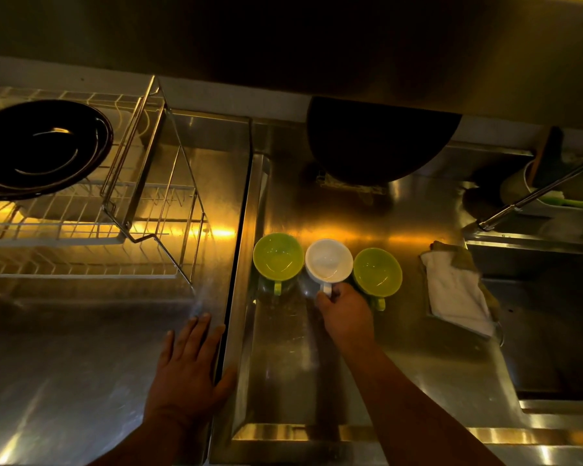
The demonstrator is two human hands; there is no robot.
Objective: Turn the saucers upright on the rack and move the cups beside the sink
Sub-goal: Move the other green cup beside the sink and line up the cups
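Three cups stand mouth-up in a row on the steel counter left of the sink (552,331): a green cup (278,257) on the left, a white cup (329,260) in the middle, a second green cup (377,272) on the right. My right hand (345,314) pinches the white cup's handle at its near side. My left hand (191,368) lies flat, fingers spread, on the counter at the seam beside a raised edge. Dark saucers (41,148) sit stacked on the white wire rack (81,227) at far left.
A folded white cloth (456,294) lies at the sink's left rim. A large dark round pan (381,139) leans at the back wall. A tap (532,193) and a utensil holder (532,179) stand at the back right. A metal wire frame (155,169) stands by the rack.
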